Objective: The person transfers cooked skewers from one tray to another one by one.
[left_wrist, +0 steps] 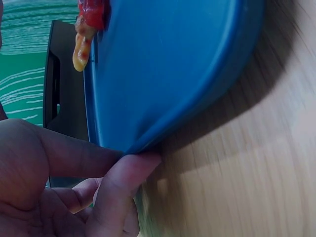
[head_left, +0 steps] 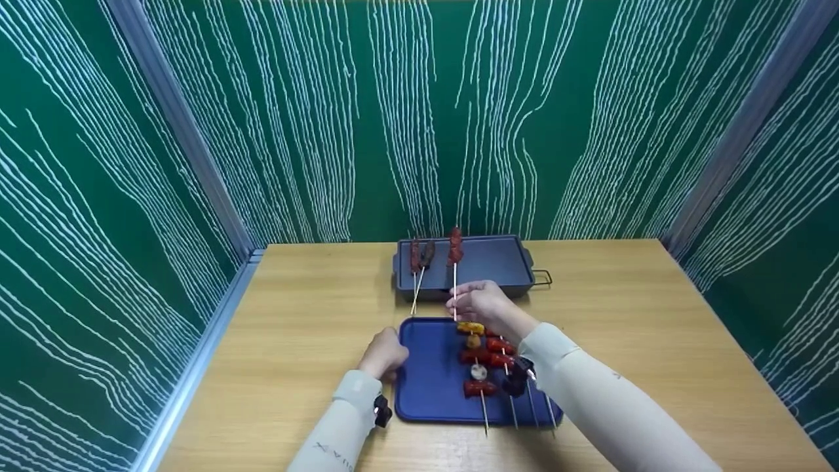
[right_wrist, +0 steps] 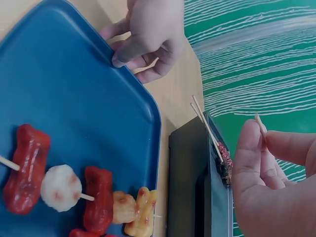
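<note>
My left hand (head_left: 385, 353) pinches the left rim of a blue tray (head_left: 429, 387) between thumb and fingers, as the left wrist view shows. My right hand (head_left: 484, 303) pinches the lower stick of a meat skewer (head_left: 455, 246), whose red meat points up over a dark grill pan (head_left: 495, 262). In the right wrist view only the stick's end (right_wrist: 260, 123) shows between thumb and fingertips. On the tray's right side lie several mixed skewers (head_left: 480, 389) with red, white and yellow pieces; my right forearm covers part of them.
Two more meat skewers, one reddish (head_left: 415, 255) and one darker (head_left: 428, 254), lie on the pan's left side with crossing sticks over its front edge. A wire handle (head_left: 543, 278) juts from the pan's right. Green walls with white lines surround the wooden table (head_left: 295, 314).
</note>
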The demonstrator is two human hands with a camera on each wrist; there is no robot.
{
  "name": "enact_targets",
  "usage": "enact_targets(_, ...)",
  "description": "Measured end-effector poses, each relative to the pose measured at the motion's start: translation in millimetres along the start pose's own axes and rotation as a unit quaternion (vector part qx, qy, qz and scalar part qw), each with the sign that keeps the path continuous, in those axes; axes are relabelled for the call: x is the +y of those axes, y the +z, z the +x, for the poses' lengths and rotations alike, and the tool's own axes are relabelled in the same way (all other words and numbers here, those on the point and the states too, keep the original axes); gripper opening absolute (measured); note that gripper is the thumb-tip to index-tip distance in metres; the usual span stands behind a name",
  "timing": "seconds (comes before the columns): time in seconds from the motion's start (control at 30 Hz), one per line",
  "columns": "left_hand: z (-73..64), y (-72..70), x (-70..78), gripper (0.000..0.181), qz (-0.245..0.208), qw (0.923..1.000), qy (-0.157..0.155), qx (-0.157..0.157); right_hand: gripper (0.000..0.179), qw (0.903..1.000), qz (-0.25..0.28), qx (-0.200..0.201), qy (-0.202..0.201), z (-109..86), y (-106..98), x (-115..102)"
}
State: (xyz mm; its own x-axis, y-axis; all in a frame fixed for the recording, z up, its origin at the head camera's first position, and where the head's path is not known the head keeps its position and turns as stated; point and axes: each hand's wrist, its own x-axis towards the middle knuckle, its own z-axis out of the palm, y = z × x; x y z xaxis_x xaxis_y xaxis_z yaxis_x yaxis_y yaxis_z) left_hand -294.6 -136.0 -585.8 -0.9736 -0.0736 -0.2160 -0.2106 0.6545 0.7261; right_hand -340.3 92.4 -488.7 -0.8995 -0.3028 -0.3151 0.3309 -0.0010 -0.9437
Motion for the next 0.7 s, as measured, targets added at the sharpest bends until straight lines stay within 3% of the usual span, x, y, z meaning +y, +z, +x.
enact_targets(0.2, -1.6, 0.4, 2.1, 0.018, 0.024, 0.9997, -0.007, 0.005, 0.017, 0.9999, -0.009, -0.008, 0.007, -11.4, -2, 7)
enact_targets(0.7, -0.4, 1.3, 2.2, 0.021, 0.022, 0.9996, -0.014, -0.007, 0.016, 0.9985, -0.047, -0.026, 0.008, -36.4, -2, 25)
